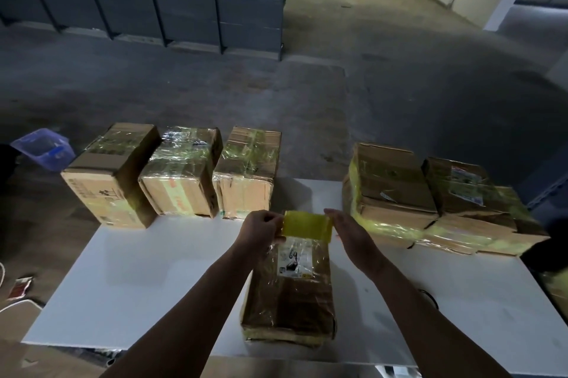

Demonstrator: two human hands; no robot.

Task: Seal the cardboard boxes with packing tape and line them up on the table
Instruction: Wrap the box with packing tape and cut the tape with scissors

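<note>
On the white flat table point(138, 279): six brown cardboard boxes in view, all rectangular, all wrapped in glossy, wrinkled tape.

- Along the far left edge, a row of three boxes point(181, 171), close side by side.
- At far right, a pair of flatter boxes point(396, 180), touching each other. Single or stacked: cannot tell.
- At near centre, one long box point(289, 294) with a white label, under both hands.

Above its far end, one translucent yellow tape strip point(307, 224), stretched flat.

Left hand point(261, 230): fingers curled, pinching the strip's left end.

Right hand point(350, 233): fingers nearly straight at the strip's right end. Grip hidden, cannot tell.

On the floor at left, one blue plastic bin point(43, 148).
</note>
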